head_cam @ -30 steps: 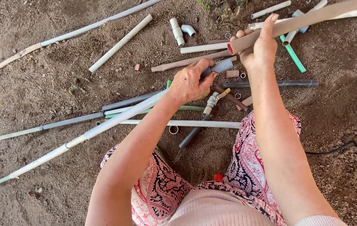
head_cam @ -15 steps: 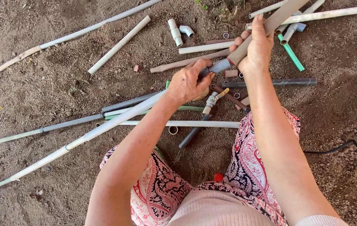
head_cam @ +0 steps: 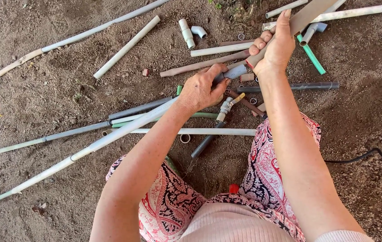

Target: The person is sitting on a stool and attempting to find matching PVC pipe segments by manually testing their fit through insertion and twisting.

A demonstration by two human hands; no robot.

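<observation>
— Fingers first: how are yours set?

— Your right hand point(head_cam: 275, 48) has its fingers curled tight round a tan pipe point(head_cam: 305, 17), thumb laid along it — the pipe slants up and away toward the top edge, lifted off the ground. Your left hand point(head_cam: 202, 88) has its fingers folded over the end of a long white pipe point(head_cam: 88, 147) where a grey fitting point(head_cam: 234, 72) sticks out past the knuckles.

— How close are the two pipes?

— The tan pipe's lower end sits just beside the grey fitting; you cannot tell from above whether they touch.

— What lies about your hands?

— Bare dirt ground point(head_cam: 43, 89) strewn with offcuts: a green pipe point(head_cam: 311, 55) near your right hand, a dark grey pipe point(head_cam: 309, 85) beyond your right forearm, a small valve point(head_cam: 227, 105) just under your left hand, a white elbow fitting point(head_cam: 198, 31) farther up. A black cable point(head_cam: 370, 154) runs off to the right. Your patterned skirt point(head_cam: 262, 179) fills the bottom.
</observation>
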